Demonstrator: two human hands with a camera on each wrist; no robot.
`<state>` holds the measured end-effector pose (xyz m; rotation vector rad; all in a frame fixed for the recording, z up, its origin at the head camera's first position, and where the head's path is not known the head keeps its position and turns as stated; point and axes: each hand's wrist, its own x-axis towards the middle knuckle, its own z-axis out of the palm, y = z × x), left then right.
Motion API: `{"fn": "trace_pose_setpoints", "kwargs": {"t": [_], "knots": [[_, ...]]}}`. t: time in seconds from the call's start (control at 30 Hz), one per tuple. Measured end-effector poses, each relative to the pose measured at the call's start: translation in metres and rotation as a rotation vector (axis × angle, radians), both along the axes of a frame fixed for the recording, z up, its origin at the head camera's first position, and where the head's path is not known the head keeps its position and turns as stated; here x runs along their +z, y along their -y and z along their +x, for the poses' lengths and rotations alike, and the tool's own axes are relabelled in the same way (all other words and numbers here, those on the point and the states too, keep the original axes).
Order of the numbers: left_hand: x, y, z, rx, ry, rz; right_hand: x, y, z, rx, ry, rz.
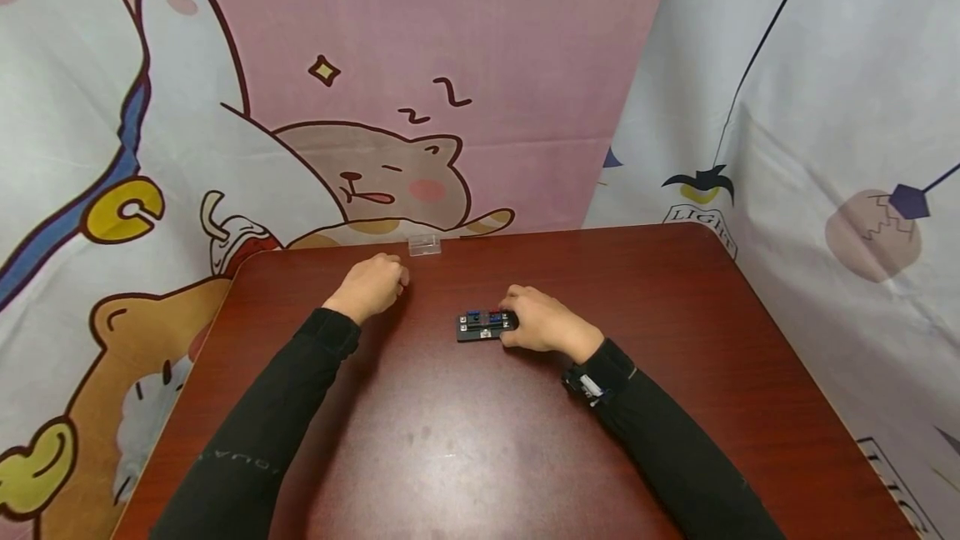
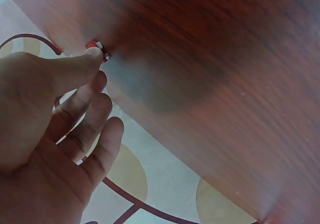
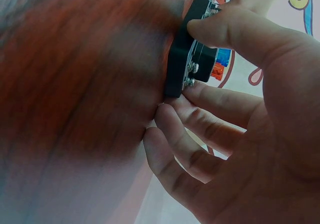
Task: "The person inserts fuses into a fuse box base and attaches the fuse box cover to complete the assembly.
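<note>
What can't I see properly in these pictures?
Black block: in the head view, the right hand covers one end; the right wrist view's top edge cuts it off.
Red piece: in the left wrist view, the left hand covers part of it.
Clear box: in the head view, too small to tell whether anything is inside.

Head view forward-down, wrist views close

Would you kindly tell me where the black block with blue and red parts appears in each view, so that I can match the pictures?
Head: the black block is just below the centre, gripped by the right hand.
Left wrist: not in it.
Right wrist: the block is at the top, slightly right of the middle.
Shared landmark: the brown table, in all three.
</note>
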<state>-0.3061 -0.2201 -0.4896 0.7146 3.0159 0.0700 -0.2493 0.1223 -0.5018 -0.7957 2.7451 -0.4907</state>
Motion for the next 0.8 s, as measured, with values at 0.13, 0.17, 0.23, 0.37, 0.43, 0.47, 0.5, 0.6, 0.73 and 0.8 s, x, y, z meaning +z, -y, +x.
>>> {"fn": "trace_pose_setpoints", "kwargs": {"t": [0.13,0.17,0.23,0.37,0.43,0.47,0.5,0.6,0.73,0.8], "knots": [[0.0,0.002,0.0,0.025,0.011,0.01,0.0,0.0,0.0,-0.001,0.005,0.0],[0.001,0.002,0.0,0.028,0.012,0.015,0.0,0.001,-0.001,-0.002,0.006,0.0],[0.002,0.003,0.002,0.035,0.018,0.02,0.0,0.001,-0.001,-0.004,0.009,0.0],[0.004,0.006,0.003,0.051,0.041,0.031,0.0,0.002,-0.001,-0.006,0.012,0.002],[0.005,0.007,0.003,0.05,0.047,0.045,0.0,0.002,-0.002,-0.006,0.012,0.004],[0.006,0.007,0.004,0.052,0.048,0.051,0.0,0.002,-0.002,-0.004,0.011,0.006],[0.007,0.006,0.005,0.052,0.045,0.058,0.0,0.001,-0.002,-0.003,0.011,0.008],[0.01,-0.002,0.012,0.033,0.021,0.095,-0.001,0.001,-0.002,0.0,0.011,0.011],[0.013,-0.02,0.028,-0.022,-0.033,0.146,0.0,0.0,0.0,0.0,0.014,0.009],[0.014,-0.03,0.036,-0.056,-0.06,0.157,0.001,0.0,0.0,-0.002,0.019,0.009]]}}
